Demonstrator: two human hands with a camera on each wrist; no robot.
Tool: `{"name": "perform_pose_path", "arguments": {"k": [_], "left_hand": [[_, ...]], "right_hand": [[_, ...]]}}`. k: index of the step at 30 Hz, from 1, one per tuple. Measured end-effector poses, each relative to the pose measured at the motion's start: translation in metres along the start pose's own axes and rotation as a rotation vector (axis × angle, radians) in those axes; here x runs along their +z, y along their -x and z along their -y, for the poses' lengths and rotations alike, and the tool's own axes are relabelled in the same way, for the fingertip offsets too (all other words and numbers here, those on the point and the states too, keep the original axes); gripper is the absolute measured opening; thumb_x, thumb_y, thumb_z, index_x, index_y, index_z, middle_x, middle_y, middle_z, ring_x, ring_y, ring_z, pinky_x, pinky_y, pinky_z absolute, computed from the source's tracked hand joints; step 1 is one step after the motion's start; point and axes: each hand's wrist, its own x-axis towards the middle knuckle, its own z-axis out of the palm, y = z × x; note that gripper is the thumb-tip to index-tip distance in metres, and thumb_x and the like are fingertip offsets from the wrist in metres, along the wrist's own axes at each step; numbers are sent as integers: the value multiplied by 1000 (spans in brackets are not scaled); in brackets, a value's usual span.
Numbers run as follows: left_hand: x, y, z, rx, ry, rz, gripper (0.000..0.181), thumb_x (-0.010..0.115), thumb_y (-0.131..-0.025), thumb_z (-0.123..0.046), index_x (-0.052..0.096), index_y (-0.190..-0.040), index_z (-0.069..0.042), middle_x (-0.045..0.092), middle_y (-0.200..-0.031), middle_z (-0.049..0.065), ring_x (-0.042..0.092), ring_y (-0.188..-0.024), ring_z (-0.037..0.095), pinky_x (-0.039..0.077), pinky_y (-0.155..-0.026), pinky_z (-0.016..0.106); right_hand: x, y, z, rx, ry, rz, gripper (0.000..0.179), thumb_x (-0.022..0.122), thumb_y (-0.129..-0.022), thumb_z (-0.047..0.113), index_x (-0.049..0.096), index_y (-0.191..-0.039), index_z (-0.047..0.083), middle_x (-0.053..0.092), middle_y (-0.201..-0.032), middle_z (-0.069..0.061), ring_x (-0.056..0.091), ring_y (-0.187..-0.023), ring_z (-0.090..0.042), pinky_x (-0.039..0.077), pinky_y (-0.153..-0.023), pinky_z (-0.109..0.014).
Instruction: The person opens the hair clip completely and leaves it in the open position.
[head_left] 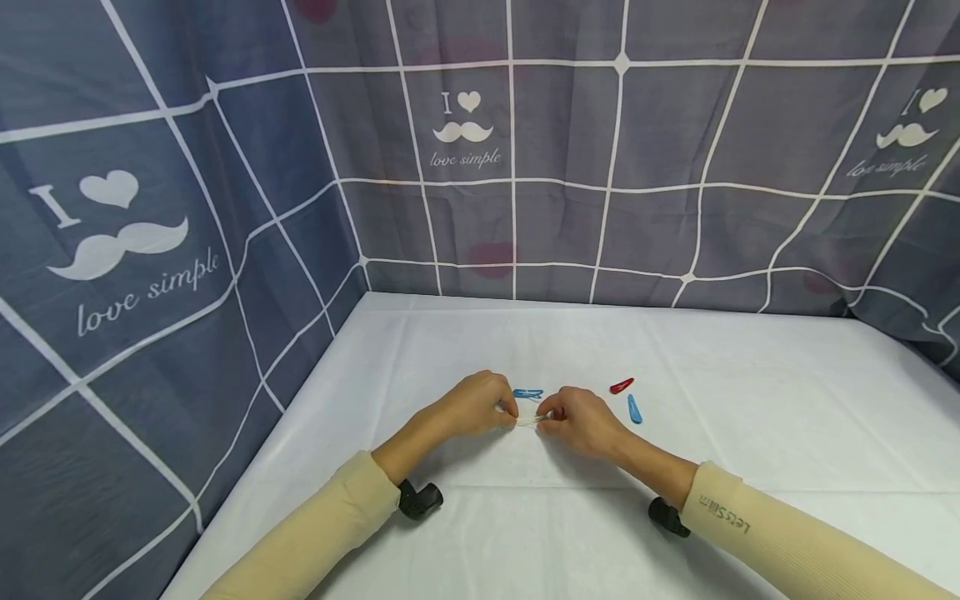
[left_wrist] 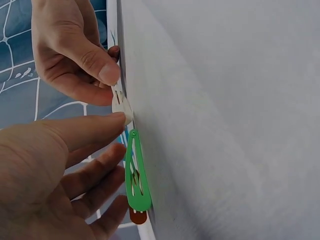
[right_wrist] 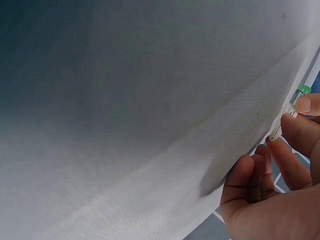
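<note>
Between the two hands is a white snap hair clip (left_wrist: 120, 104), low over the white table. My left hand (head_left: 480, 404) pinches one end of it between thumb and fingers. The narrow end sits between the thumb and fingertips of my right hand (head_left: 581, 421). In the left wrist view a green hair clip (left_wrist: 142, 187) lies right by the left fingers, with the end of a reddish-brown clip (left_wrist: 138, 216) showing beyond it. The left hand hides both in the head view. Blue hair clips (head_left: 528, 393) lie just behind the hands.
On the table (head_left: 525, 533), a red hair clip (head_left: 622, 386) and another blue hair clip (head_left: 634, 409) lie beyond the right hand. A dark patterned curtain (head_left: 570, 225) hangs along the back and left. Black wrist cameras sit under both sleeves.
</note>
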Motion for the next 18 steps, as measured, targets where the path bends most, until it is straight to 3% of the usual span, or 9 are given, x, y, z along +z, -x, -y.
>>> {"name": "perform_pose_path", "arguments": {"k": [18], "left_hand": [[1,1,-1,-18,20,-2,4,77,-84,-7,79,-86,-9,69,-87,-3,62,-93,17,48,-87,33]], "right_hand": [[2,3,3,-3,29,2,16,77,-83,7,74,-98,3,54,-75,2,48,-69,-14,41,-64,-30]]}}
